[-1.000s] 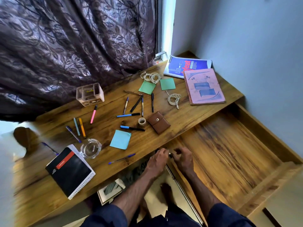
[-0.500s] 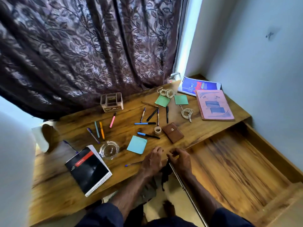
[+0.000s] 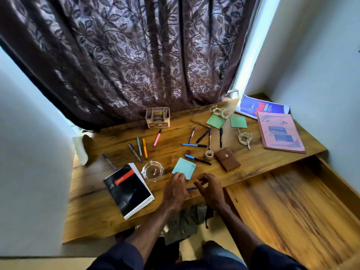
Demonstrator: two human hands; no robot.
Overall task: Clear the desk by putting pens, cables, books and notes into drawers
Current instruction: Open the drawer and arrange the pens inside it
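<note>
My left hand (image 3: 175,190) lies over the desk's front edge, fingers touching the light blue note (image 3: 184,168) and covering part of a blue pen (image 3: 191,188). My right hand (image 3: 210,189) hovers beside it, fingers curled and apart, holding nothing. Several pens (image 3: 194,145) lie scattered mid-desk, coloured markers (image 3: 141,146) to the left. Two green notes (image 3: 215,121) and two coiled white cables (image 3: 245,138) sit at the back right. A black spiral notebook (image 3: 128,190) is front left, a pink book (image 3: 278,132) and a blue book (image 3: 261,109) far right. The big wooden drawer (image 3: 296,207) stands pulled out, empty.
A glass ashtray (image 3: 152,170), a tape roll (image 3: 209,154), a brown wallet (image 3: 227,158) and a beige organiser box (image 3: 157,117) stand on the wooden desk (image 3: 93,215). A dark curtain (image 3: 136,55) hangs behind. A cloth bundle (image 3: 185,221) lies under the desk.
Both hands have left the drawer's front edge and risen onto the desk top. The left hand now touches the blue note and covers the blue pen. The camera tilted upward.
</note>
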